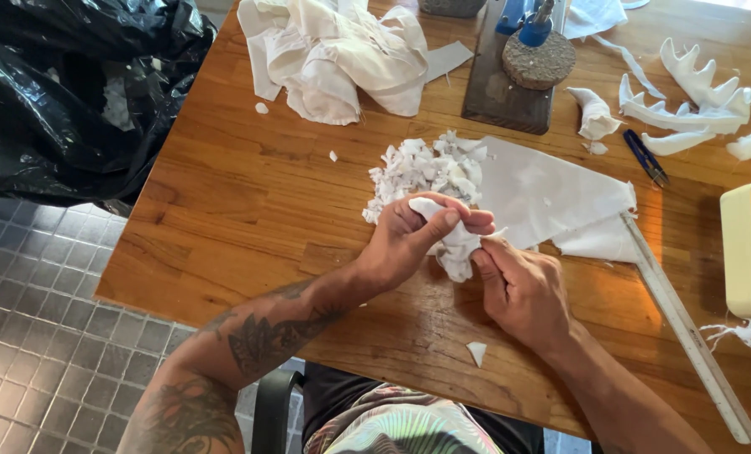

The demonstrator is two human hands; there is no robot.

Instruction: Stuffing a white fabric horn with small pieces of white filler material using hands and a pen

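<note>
**Both hands bunched on a wad of white fabric**

Nearest the bench (249,210) edge, a lone white scrap (476,351) lies just this side of the hands. Then the hands themselves: left hand (409,240) and right hand (523,290) meet on a small white fabric wad (455,248). The left's fingers (455,220) are curled together over the top of the wad with the thumb pressing on it; the right's fingers (486,267) are pressed together, pinching its right side.

Right behind the wad sits a pile of white fabric snippets (430,168), touching a flat white fabric sheet (544,189) that spreads to the right of it. A long pale ruler (687,328) runs along that sheet's right edge, back toward the near edge.

Further beyond the wad: a crumpled cream cloth (342,55), a dark block with a cork disc (537,60) on it, and jagged white cutouts (695,105) off to the far right. A black plastic bag (64,92) sits off the bench, far left of the wad.
</note>
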